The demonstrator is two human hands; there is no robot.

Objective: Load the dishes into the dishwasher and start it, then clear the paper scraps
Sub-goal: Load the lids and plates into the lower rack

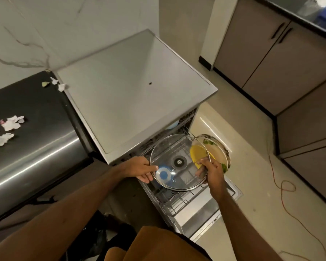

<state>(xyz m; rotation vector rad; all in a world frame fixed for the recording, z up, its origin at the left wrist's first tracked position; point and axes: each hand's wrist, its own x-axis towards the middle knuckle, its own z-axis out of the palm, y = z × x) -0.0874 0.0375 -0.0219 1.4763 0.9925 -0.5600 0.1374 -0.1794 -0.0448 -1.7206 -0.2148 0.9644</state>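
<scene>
**Glass lid [179, 162] held over open dishwasher [135, 87]**

Gripped at opposite rims by left hand [143, 169] and right hand [213, 172], above the pulled-out rack [177, 202]. Just beyond the right hand, plates [215, 147]. Far left of the left hand, paper scraps [9, 123] on the bench [36, 102].

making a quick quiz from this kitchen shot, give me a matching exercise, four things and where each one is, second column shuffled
Things
1. glass lid
2. paper scraps
3. yellow plate
4. orange cable

Places
A. lying on the floor
B. gripped by the left hand and the right hand
C. on the dark counter
D. standing in the dishwasher rack

Pairs: 1-B, 2-C, 3-D, 4-A
</scene>
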